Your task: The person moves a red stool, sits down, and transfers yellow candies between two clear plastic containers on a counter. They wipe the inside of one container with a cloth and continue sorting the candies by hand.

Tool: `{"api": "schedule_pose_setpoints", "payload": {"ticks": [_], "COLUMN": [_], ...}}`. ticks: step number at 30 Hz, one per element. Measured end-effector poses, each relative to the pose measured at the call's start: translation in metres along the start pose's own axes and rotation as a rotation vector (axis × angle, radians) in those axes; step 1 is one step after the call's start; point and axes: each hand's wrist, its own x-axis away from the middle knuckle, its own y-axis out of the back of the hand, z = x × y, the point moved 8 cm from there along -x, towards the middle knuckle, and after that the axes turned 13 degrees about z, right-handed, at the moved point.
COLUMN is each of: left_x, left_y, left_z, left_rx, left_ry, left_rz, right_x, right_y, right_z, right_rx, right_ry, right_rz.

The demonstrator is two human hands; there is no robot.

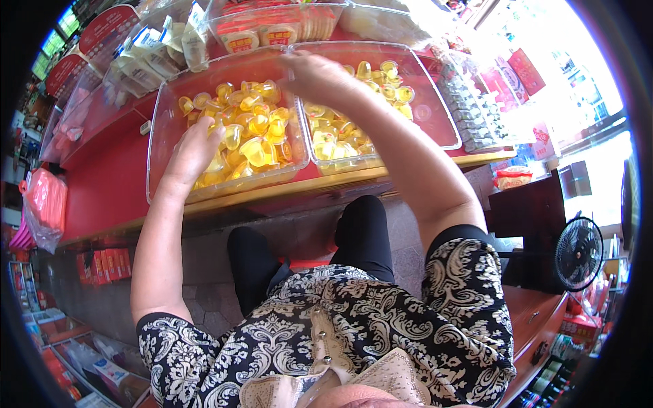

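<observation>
Two clear plastic bins stand side by side on a red shelf, both holding many small yellow jelly cups. My left hand is at the left part of the left bin, over the jelly cups; its fingertips meet some cups, and whether they grip one cannot be told. My right hand is blurred and reaches across the right bin to the far edge where the bins meet. What its fingers touch is not clear.
Behind the bins stand a clear box of round packaged crackers and white pouches. Wrapped goods fill a container at the right. A bag of red plastic bags hangs at the left. A black fan stands at the right.
</observation>
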Motion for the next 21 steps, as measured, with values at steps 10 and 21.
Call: {"api": "schedule_pose_setpoints", "payload": {"ticks": [10, 21], "left_x": [-0.013, -0.096], "left_y": [0.065, -0.008], "left_z": [-0.078, -0.222], "left_rx": [-0.216, -0.427], "left_ry": [-0.283, -0.560], "left_rz": [-0.271, 0.195], "right_x": [0.001, -0.004], "right_y": [-0.039, -0.031], "right_z": [-0.150, -0.144], "right_rx": [0.141, 0.013], "right_ry": [-0.290, -0.247], "right_rz": [0.282, 0.246]}}
